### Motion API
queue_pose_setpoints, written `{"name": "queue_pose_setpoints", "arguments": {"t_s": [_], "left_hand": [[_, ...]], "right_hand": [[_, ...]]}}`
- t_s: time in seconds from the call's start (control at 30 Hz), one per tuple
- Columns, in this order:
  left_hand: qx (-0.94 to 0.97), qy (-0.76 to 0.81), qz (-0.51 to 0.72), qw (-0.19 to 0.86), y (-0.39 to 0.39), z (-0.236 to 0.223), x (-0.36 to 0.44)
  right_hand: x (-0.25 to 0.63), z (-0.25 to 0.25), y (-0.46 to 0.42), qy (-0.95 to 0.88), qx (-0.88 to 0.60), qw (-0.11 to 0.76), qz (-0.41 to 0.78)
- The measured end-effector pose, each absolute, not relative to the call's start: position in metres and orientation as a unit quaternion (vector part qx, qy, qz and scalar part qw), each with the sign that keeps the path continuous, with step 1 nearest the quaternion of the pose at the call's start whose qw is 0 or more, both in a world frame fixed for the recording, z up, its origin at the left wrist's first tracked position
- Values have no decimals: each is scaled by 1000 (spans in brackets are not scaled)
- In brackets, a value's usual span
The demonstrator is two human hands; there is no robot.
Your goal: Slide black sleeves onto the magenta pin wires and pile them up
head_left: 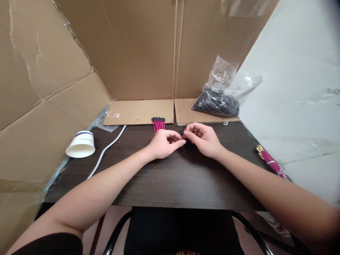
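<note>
My left hand (164,143) rests on the dark table (164,177) with its fingers curled, thumb and forefinger pinched toward the right. My right hand (204,139) meets it, fingers pinched on a small black piece (182,133) with a bit of red wire showing. Under both hands lies a small heap of black parts (188,148). Just behind my left hand lies a bundle of pink wires with black ends (158,123).
A clear bag of black parts (216,101) sits at the back right on cardboard. A second pink wire bundle (271,162) lies at the table's right edge. An overturned paper cup (81,144) and a white cable (106,150) are at left. Cardboard walls enclose the table.
</note>
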State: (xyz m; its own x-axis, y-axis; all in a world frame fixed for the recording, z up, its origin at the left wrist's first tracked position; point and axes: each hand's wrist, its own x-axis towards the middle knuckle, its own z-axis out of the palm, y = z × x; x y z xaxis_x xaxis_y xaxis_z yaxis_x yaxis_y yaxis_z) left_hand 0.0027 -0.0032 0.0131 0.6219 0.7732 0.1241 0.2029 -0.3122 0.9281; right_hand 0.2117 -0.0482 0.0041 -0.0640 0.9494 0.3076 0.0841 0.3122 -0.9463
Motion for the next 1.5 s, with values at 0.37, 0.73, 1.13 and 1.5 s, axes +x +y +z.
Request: {"name": "queue_pose_setpoints", "arguments": {"t_s": [0.37,0.73,1.13,1.5], "left_hand": [[775,514,302,211,33,30,-18],[750,610,213,144,52,28,-30],[820,531,83,198,25,46,-21],[824,429,20,369,22,48,-24]], "right_hand": [[215,2,-56,-784,-422,429,155],[215,7,-58,-839,-357,392,123],[219,1,-52,-825,-406,384,87],[240,-10,-35,-778,-528,341,26]]}}
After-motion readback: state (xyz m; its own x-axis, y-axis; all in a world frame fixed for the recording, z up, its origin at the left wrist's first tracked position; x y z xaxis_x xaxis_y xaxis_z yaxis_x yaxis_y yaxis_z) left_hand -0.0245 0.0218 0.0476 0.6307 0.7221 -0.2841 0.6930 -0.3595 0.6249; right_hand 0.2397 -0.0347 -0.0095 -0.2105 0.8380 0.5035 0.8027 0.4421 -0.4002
